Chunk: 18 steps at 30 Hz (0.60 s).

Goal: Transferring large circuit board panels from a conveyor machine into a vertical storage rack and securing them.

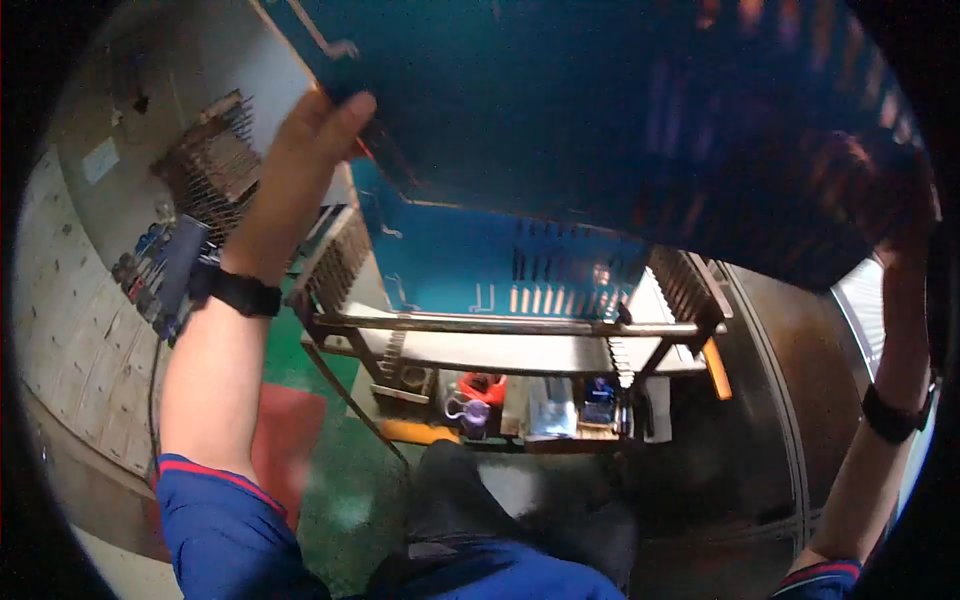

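Observation:
A large, flat dark-blue panel [560, 120] fills the top of the view, raised and tilted. Its left edge is pinched by my left hand [325, 130], the thumb lying on the near face. At the panel's right edge is my right hand [895, 205], closed on it in deep shadow, its fingers hard to make out. Below the raised sheet, a second blue panel [450, 260] with pale line patterns and a row of copper-coloured strips leans in a slotted metal rack [500, 328]. Toothed side combs of the rack show left and right of that panel.
Under the rack, a lower shelf carries a red item [482, 387], a purple item [468, 415] and small boxes. Yellow-orange bars [718, 370] stick out from the rack. Green floor [350, 490] with a red patch [288, 440] lies left. A brown toothed rack [215, 160] stands farther back.

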### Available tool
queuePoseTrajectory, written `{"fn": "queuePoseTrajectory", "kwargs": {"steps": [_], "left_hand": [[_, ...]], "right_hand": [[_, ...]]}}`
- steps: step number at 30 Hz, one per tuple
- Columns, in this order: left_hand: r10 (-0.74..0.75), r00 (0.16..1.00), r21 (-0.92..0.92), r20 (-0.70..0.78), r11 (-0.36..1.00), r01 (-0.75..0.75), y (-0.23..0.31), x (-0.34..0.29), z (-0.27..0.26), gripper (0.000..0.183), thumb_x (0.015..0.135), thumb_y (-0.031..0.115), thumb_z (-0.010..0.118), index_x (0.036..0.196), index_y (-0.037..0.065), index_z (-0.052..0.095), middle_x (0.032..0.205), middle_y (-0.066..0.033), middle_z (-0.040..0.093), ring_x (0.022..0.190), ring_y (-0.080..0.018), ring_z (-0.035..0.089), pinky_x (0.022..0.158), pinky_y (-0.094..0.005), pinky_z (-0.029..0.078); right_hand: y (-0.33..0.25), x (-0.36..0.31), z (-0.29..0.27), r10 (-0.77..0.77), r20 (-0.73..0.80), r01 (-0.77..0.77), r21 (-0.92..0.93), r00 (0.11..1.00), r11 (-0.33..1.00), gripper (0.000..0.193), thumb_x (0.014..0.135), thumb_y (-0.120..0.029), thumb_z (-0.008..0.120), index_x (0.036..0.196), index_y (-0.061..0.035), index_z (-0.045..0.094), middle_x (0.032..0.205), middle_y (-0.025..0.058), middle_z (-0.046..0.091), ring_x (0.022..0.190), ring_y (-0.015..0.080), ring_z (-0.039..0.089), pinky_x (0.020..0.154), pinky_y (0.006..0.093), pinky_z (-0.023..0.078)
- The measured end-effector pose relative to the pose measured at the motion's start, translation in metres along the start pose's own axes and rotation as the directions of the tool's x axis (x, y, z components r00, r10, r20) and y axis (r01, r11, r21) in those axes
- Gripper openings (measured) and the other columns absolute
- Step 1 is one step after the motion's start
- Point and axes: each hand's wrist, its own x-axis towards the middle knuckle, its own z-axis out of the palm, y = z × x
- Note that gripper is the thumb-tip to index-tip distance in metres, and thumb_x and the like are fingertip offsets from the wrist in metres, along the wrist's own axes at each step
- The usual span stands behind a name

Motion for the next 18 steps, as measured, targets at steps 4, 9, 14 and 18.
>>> {"fn": "queuePoseTrajectory", "kwargs": {"steps": [4, 9, 14, 18], "left_hand": [[-0.270, 0.962, 0.115, -0.038, 0.955, 0.273, -0.051, 0.000, -0.028, 0.039, 0.100, 0.039, 0.067, 0.117, 0.004, 0.063, 0.098, -0.0016, 0.064, 0.087, -0.0101, 0.059, 0.079, -0.0277, 0.048], [-0.304, 0.952, 0.068, -0.028, 0.950, 0.305, -0.081, 0.006, -0.040, 0.041, 0.101, 0.031, 0.066, 0.126, -0.001, 0.059, 0.106, -0.0053, 0.067, 0.089, -0.0105, 0.059, 0.077, -0.0280, 0.049], [-0.172, 0.981, 0.019, -0.089, 0.985, 0.174, -0.099, 0.002, -0.023, 0.044, 0.103, 0.032, 0.063, 0.130, -0.001, 0.056, 0.114, -0.0067, 0.066, 0.097, -0.0134, 0.059, 0.082, -0.0311, 0.050], [-0.223, 0.974, 0.093, -0.046, 0.970, 0.226, -0.112, -0.005, -0.038, 0.034, 0.105, 0.033, 0.059, 0.124, 0.005, 0.058, 0.110, -0.0012, 0.062, 0.102, -0.0122, 0.056, 0.093, -0.0308, 0.046]], "right_hand": [[-0.032, 0.014, 0.102, 0.519, 0.359, -0.513, 0.838, 0.775, 0.186, 0.038, 0.107, -0.028, 0.056, 0.131, 0.0005, 0.062, 0.119, 0.0101, 0.070, 0.104, 0.0176, 0.068, 0.095, 0.0317, 0.050], [-0.067, 0.023, 0.163, 0.413, 0.488, -0.522, 0.852, 0.769, -0.035, 0.025, 0.106, -0.022, 0.059, 0.119, -0.0010, 0.063, 0.109, 0.0066, 0.071, 0.096, 0.0144, 0.068, 0.091, 0.0293, 0.051], [-0.063, 0.033, 0.199, 0.479, 0.525, -0.583, 0.812, 0.704, -0.034, 0.024, 0.103, -0.024, 0.062, 0.113, -0.0033, 0.066, 0.098, 0.0032, 0.068, 0.090, 0.0125, 0.065, 0.079, 0.0277, 0.052], [-0.049, 0.036, 0.241, 0.459, 0.571, -0.631, 0.775, 0.681, -0.027, 0.034, 0.101, -0.028, 0.065, 0.120, 0.0000, 0.067, 0.109, 0.0077, 0.071, 0.093, 0.0143, 0.065, 0.083, 0.0293, 0.050]]}}
